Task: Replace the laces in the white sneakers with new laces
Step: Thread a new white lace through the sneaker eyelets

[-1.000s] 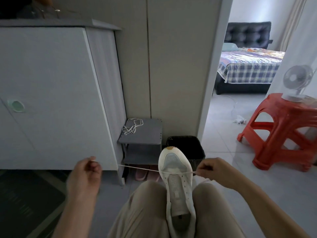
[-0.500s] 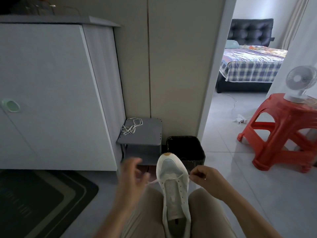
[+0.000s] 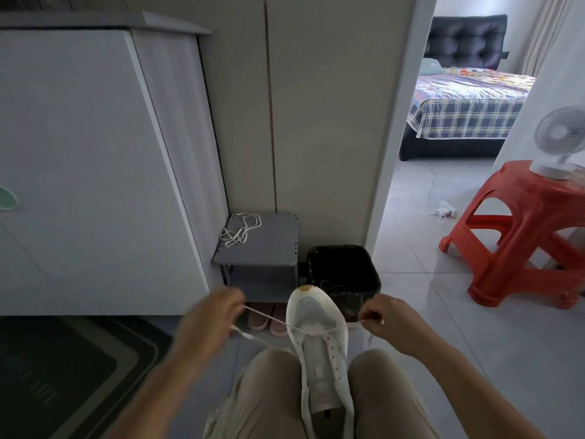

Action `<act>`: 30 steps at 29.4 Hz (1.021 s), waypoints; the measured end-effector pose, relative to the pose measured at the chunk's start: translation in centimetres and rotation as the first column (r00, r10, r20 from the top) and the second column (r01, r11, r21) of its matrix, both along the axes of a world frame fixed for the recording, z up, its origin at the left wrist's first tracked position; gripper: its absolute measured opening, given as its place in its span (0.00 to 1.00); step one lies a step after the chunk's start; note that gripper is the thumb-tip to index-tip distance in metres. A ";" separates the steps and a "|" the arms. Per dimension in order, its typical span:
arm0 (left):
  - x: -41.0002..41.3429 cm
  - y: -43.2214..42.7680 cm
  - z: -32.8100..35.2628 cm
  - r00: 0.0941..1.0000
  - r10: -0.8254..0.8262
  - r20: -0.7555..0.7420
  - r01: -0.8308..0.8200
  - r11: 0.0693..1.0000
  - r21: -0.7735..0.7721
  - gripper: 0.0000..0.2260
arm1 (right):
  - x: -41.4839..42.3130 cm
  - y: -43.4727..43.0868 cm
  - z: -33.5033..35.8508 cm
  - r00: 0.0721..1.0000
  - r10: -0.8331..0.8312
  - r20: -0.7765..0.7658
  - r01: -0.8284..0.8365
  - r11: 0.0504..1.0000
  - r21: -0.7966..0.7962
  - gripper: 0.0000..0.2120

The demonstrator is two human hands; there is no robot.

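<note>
White sneaker (image 3: 316, 331) pointed toe-away between the knees, its lace (image 3: 269, 317) running crosswise, pinched on either side by the left hand (image 3: 209, 321) and the nearer right hand (image 3: 387, 321)

White sneaker (image 3: 318, 331) wedged between the knees, left hand (image 3: 207, 323) and right hand (image 3: 387, 320) each pinching an end of the lace (image 3: 269, 318).

The white mesh sneaker (image 3: 316, 318) lies between the knees. A thin white lace (image 3: 269, 318) runs across it, from the left hand (image 3: 205, 321) on the left to the right hand (image 3: 384, 318) on the right. Behind stands a black square bin (image 3: 373, 270).
</note>
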State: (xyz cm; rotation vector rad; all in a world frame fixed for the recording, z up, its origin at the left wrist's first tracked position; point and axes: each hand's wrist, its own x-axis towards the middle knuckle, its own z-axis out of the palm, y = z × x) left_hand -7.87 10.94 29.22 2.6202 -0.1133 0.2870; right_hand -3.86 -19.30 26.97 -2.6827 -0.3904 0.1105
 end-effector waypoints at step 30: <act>10.6 -5.1 5.8 0.934 -0.267 -0.238 -0.215 0.112 -0.970 0.06 | 4.8 4.6 7.3 0.963 -0.112 -0.246 0.265 0.571 0.777 0.06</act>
